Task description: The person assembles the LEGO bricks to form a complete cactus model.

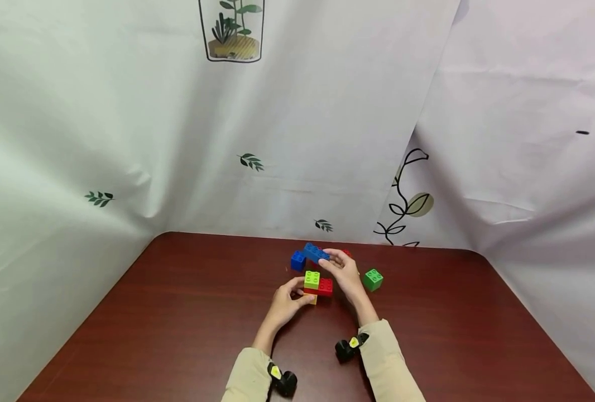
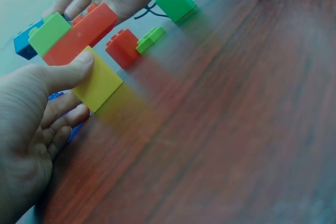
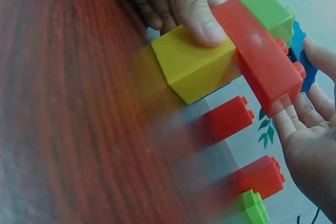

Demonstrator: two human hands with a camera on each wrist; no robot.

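Yellow under a thumb, and that is the left hand (image 1: 283,304) pinching the yellow brick (image 2: 100,82), its fingers curled in behind. This is the foot of a three-brick stack: across the yellow lies one long red brick (image 1: 326,288), reaching out to the right, and on the red one's left end sits one lime brick (image 1: 312,279). Over to the right hand (image 1: 345,274), and it grips one long blue brick (image 1: 316,253) between thumb and fingers, up beyond the stack, with a gap showing between blue and lime in the head view.

Outward now, and five loose pieces can be counted! One small blue brick (image 1: 298,261) lies beyond the stack and to its left. Two loose red bricks (image 3: 230,119) stand beyond the stack, partly hidden from the head camera. One small lime piece (image 3: 254,206) sits right beside one of those reds, past the stack on the right. One green brick (image 1: 373,280) rests well to the stack's right.

All five are on the dark red-brown table (image 1: 202,324). On the near side of the stack come two beige sleeves (image 1: 390,363) and two black wrist devices (image 1: 348,350); far behind the stack hangs pale cloth (image 1: 327,111), printed with plants.
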